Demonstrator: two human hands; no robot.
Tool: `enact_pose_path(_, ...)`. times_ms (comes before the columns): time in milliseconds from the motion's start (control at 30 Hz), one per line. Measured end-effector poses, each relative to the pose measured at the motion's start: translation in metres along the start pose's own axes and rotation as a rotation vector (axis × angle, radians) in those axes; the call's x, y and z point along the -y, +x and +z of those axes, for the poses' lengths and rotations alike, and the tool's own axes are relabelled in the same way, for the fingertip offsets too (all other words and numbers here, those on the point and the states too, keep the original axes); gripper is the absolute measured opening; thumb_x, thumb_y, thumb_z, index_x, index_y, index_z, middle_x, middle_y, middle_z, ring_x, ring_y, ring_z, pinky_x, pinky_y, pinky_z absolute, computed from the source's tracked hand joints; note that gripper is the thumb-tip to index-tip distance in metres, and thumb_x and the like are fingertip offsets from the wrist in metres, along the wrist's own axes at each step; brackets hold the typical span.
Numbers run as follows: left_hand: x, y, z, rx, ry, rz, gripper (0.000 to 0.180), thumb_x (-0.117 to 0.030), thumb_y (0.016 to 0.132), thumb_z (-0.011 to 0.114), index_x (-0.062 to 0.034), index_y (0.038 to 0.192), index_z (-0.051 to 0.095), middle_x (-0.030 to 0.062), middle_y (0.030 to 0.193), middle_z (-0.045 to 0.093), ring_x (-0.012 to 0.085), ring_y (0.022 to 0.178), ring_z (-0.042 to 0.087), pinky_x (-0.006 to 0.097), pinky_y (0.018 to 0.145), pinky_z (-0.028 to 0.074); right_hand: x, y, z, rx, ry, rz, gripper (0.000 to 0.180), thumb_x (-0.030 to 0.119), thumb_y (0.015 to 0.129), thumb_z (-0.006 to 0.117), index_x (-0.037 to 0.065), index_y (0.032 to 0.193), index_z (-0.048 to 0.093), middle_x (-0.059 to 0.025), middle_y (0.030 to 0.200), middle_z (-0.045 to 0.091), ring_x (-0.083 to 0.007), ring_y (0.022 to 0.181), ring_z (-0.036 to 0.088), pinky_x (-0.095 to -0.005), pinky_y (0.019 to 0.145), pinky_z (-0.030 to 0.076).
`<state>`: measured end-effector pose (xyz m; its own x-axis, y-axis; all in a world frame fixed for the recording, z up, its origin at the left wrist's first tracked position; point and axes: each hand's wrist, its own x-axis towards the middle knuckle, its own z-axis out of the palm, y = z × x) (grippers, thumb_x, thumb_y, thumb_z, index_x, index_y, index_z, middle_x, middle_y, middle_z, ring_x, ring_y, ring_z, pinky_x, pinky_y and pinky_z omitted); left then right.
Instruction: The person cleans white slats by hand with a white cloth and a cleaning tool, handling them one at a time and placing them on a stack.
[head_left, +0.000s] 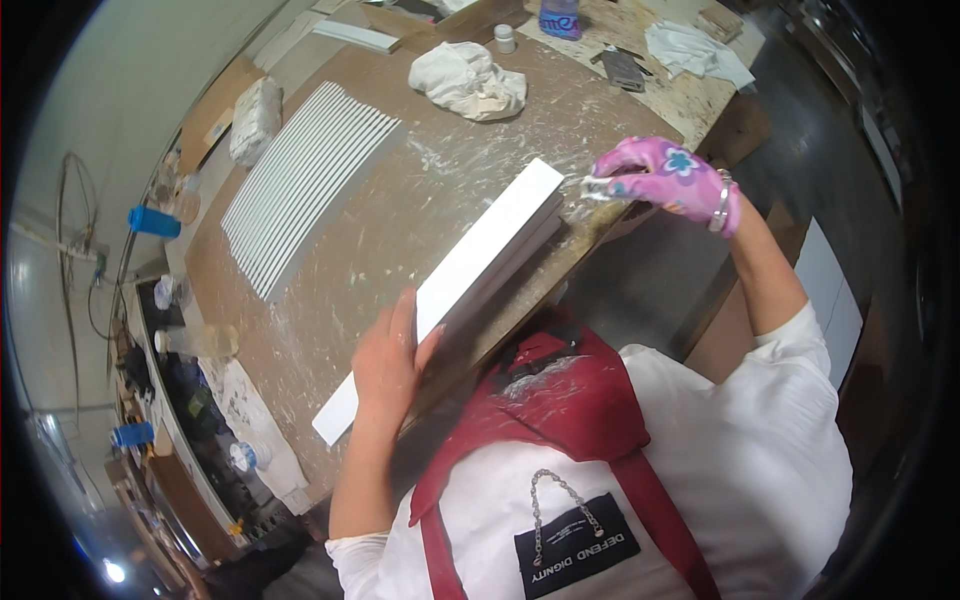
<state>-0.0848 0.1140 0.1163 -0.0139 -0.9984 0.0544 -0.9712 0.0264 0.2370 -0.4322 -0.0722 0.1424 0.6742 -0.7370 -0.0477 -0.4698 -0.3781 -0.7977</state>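
Observation:
My bare left hand [385, 360] grips a long, narrow white board [492, 248] near its lower left end, with the thumb on the side toward me. The board lies slanting along the near edge of the worktable, and under it shows another pale layer. In a pink flowered glove, my right hand [660, 180] is just off the board's far right end, by the table edge. Its fingers are pinched together around something small and whitish at their tips, too small to make out.
A row of several thin white strips [305, 185] lies on the dusty brown worktable [400, 230]. Behind are a crumpled white cloth [468, 82], a small white jar [504, 39] and a purple-blue bottle [560, 20]. A clear container [197, 341] stands at the left edge.

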Motion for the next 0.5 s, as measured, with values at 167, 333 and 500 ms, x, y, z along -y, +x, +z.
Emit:
enact_pose_path(167,0.009,0.001,0.005,-0.036,-0.062,0.073,0.051,-0.034,0.084,0.064,-0.0044,0.124,0.050,0.0171,0.100,0.061,0.0348,0.089,0.060,0.040,0.074,0.050,0.060,0.061,0.015,-0.108,0.075,-0.351,0.040,0.024,0.088,0.056,-0.004,0.116,0.056,-0.0104,0.112,0.059,-0.0170,0.100,0.057,-0.0295,0.089,0.044)
enact_pose_path(333,0.008,0.005,-0.004,0.156,-0.014,0.002,0.057,-0.039,0.083,0.061,-0.0035,0.125,0.049,0.0185,0.103,0.060,0.0345,0.089,0.060,0.041,0.075,0.050,0.154,0.156,0.141,0.155,-0.164,-1.058,0.033,0.023,0.089,0.058,0.003,0.115,0.057,-0.0084,0.105,0.059,-0.0211,0.092,0.059,-0.0337,0.077,0.051)
enact_pose_path(500,0.027,-0.008,0.046,-0.274,-0.509,0.056,0.057,-0.040,0.085,0.062,-0.0056,0.128,0.047,0.0194,0.119,0.055,0.0327,0.111,0.053,0.039,0.094,0.042,0.244,0.161,0.284,0.645,-0.145,-1.280,0.033,0.013,0.079,0.060,0.012,0.112,0.056,-0.0160,0.111,0.055,-0.0338,0.098,0.056,-0.0390,0.085,0.050)
